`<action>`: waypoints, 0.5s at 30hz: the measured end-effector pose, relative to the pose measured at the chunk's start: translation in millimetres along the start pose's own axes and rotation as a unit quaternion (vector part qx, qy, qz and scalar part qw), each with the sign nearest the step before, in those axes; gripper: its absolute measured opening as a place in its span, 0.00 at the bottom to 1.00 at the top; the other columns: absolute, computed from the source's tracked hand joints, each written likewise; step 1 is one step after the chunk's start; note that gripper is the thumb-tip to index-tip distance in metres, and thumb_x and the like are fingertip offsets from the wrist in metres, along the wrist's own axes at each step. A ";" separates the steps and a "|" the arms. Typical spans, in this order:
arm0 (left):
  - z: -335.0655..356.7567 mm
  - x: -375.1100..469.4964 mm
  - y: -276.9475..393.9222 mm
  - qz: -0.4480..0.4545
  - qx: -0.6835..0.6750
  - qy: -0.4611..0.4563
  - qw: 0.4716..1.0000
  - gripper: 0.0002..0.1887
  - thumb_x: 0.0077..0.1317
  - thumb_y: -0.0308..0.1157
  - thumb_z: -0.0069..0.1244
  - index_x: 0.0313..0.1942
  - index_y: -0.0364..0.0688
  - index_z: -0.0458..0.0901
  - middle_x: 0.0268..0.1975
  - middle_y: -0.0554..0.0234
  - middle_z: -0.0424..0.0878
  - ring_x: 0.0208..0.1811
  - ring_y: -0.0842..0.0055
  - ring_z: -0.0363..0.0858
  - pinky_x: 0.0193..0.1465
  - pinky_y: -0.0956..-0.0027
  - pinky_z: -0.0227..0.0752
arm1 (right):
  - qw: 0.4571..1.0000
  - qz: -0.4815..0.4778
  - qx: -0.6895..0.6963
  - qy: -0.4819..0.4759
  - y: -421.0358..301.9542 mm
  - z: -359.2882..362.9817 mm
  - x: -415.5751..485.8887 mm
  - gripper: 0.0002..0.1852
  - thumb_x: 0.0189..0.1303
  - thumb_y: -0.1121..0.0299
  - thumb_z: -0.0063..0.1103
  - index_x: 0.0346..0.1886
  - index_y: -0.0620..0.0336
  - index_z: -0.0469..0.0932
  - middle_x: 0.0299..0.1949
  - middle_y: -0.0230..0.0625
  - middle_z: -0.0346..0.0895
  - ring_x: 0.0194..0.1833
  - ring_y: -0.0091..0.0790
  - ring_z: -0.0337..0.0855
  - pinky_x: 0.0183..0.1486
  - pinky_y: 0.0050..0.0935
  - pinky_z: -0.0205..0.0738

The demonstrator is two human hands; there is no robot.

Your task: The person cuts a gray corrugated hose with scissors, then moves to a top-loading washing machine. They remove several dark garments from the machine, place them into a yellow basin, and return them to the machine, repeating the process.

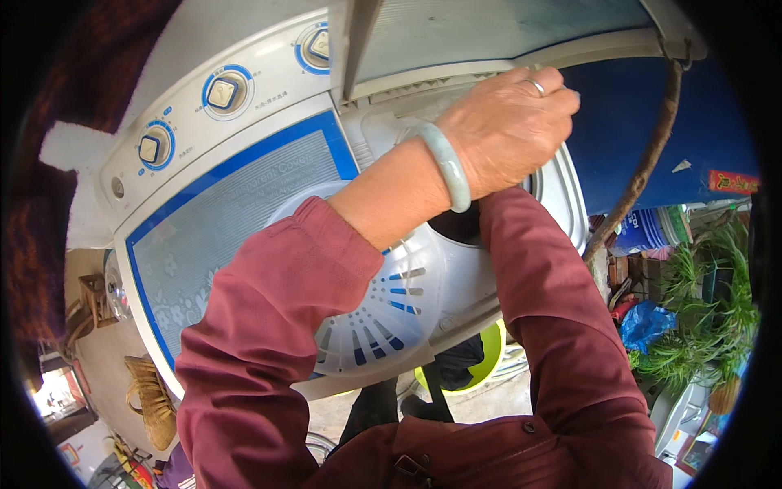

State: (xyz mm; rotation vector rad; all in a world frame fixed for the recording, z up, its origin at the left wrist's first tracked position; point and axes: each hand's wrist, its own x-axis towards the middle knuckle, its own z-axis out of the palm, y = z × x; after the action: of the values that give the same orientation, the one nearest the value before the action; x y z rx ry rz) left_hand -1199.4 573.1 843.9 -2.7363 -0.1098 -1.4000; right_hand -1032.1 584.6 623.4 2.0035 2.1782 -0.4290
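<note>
My left hand, with a ring and a pale bangle, reaches over the spin tub side of a twin-tub washing machine. Its fingers are curled and their tips are hidden, so any hold cannot be told. Beneath it, my right forearm in a maroon sleeve goes down into the dark tub opening; the right hand is out of view. A translucent slotted plastic basket rests on the machine under my left forearm. The spin tub's lid stands raised behind my hands.
The washing side's lid is down, below several control knobs. A yellow-green tub holding dark cloth stands below. To the right are a wooden stick, green plants and a blue plastic bag. A woven basket sits at left.
</note>
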 end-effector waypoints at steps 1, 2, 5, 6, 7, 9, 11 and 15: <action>-2.2 -1.3 0.5 -0.005 -0.006 -0.016 1.000 0.08 0.50 0.26 0.52 0.33 0.39 0.80 0.40 0.65 0.76 0.47 0.69 0.75 0.49 0.68 0.74 | 0.999 -0.010 0.018 0.026 -0.1 -3.9 -4.5 0.14 0.53 0.71 0.63 0.44 0.64 0.82 0.38 0.42 0.82 0.38 0.37 0.80 0.43 0.37 0.76; -4.7 -1.6 0.8 -0.006 -0.011 -0.023 1.000 0.13 0.50 0.26 0.53 0.38 0.37 0.79 0.43 0.64 0.77 0.49 0.68 0.76 0.50 0.67 0.74 | 0.997 -0.022 0.038 0.055 -1.4 -8.5 -10.7 0.14 0.53 0.72 0.63 0.44 0.64 0.81 0.38 0.42 0.82 0.37 0.37 0.80 0.43 0.37 0.76; -8.6 -1.3 12.2 -0.024 -0.013 -0.027 0.999 0.14 0.50 0.26 0.53 0.40 0.37 0.79 0.46 0.62 0.78 0.52 0.66 0.75 0.52 0.65 0.74 | 0.973 -0.083 0.132 0.170 -12.7 -26.6 -36.7 0.13 0.54 0.73 0.63 0.44 0.64 0.81 0.36 0.40 0.82 0.35 0.36 0.80 0.41 0.37 0.76; -11.9 -4.2 17.3 -0.030 -0.013 -0.045 0.998 0.15 0.50 0.25 0.53 0.41 0.36 0.79 0.51 0.60 0.78 0.55 0.64 0.75 0.53 0.64 0.73 | 0.954 -0.111 0.174 0.216 -19.2 -33.6 -50.1 0.13 0.54 0.73 0.63 0.44 0.65 0.81 0.35 0.40 0.82 0.34 0.35 0.80 0.41 0.37 0.76; -13.9 -6.3 23.2 -0.036 -0.030 -0.061 0.997 0.16 0.51 0.24 0.52 0.42 0.36 0.79 0.52 0.59 0.78 0.55 0.63 0.75 0.53 0.64 0.73 | 0.920 -0.156 0.260 0.248 -26.8 -41.1 -65.6 0.13 0.54 0.74 0.63 0.44 0.65 0.81 0.35 0.39 0.82 0.34 0.35 0.79 0.40 0.37 0.76; -16.0 -13.7 38.8 -0.051 -0.059 -0.105 0.991 0.16 0.51 0.23 0.52 0.43 0.35 0.79 0.54 0.59 0.78 0.57 0.63 0.75 0.54 0.63 0.73 | 0.865 -0.215 0.307 0.335 -40.1 -58.1 -100.4 0.12 0.54 0.74 0.63 0.44 0.65 0.80 0.34 0.38 0.82 0.32 0.34 0.79 0.39 0.36 0.76; -15.9 -21.5 54.9 -0.063 -0.075 -0.130 0.987 0.18 0.52 0.21 0.51 0.46 0.35 0.79 0.56 0.57 0.77 0.58 0.62 0.74 0.56 0.62 0.73 | 0.851 -0.073 0.454 0.256 -44.4 -78.0 -145.0 0.13 0.55 0.75 0.63 0.45 0.65 0.80 0.33 0.36 0.82 0.31 0.29 0.78 0.37 0.33 0.76; -16.5 -26.5 68.8 -0.066 -0.059 -0.131 0.987 0.24 0.52 0.18 0.50 0.53 0.35 0.77 0.58 0.55 0.76 0.60 0.60 0.74 0.60 0.61 0.71 | 0.706 0.065 0.670 0.219 -50.1 -118.6 -229.1 0.15 0.54 0.78 0.61 0.47 0.67 0.80 0.34 0.28 0.81 0.33 0.19 0.77 0.36 0.21 0.74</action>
State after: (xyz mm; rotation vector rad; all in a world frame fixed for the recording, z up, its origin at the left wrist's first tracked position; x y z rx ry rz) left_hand -1221.7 502.3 830.2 -3.0517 -0.2321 -1.0964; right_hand -1050.1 400.5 810.0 3.0748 1.9973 -2.2333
